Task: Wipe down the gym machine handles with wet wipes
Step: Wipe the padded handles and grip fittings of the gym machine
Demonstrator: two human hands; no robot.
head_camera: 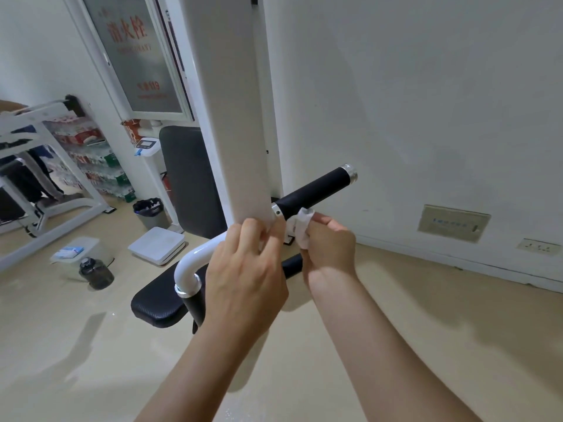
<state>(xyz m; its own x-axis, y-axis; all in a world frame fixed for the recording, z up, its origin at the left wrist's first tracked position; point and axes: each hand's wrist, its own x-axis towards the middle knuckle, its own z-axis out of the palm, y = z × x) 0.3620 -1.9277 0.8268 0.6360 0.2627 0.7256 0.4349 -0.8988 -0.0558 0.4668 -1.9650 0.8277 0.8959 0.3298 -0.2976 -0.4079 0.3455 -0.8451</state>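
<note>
Left hand (246, 269): forearm comes up from the bottom edge, back of hand facing me, fingers curled over the glossy white bent steel tube (195, 257), thumb up beside the chrome collar (276, 210). It grips the tube.

Right hand (330, 245): forearm comes in from bottom right, wrist bent inward, fingers bunched. It pinches the crumpled white wet wipe (301, 226). The wipe presses against the underside of the black foam handle (316, 190) at its inner end, just beside the collar. My two hands are near each other, thumbs almost meeting.

The handle slants up and right. Its chrome end cap (350, 173) is the free end and points toward the white wall (426, 102); I cannot tell the gap to the wall. Bare black grip runs between the wipe and the cap. The broad white upright column (234, 117) stands just left of the collar, tight against my left fingers.

A second black grip (193, 306) hangs down from the tube's bend, in front of the black padded seat (155, 306). Beige floor (426, 315) lies under my right forearm.

On the floor, well apart to the left: a dark water bottle (96, 274), a translucent plastic box (76, 254), a white flat scale (157, 245) and a grey bin (150, 213).
</note>
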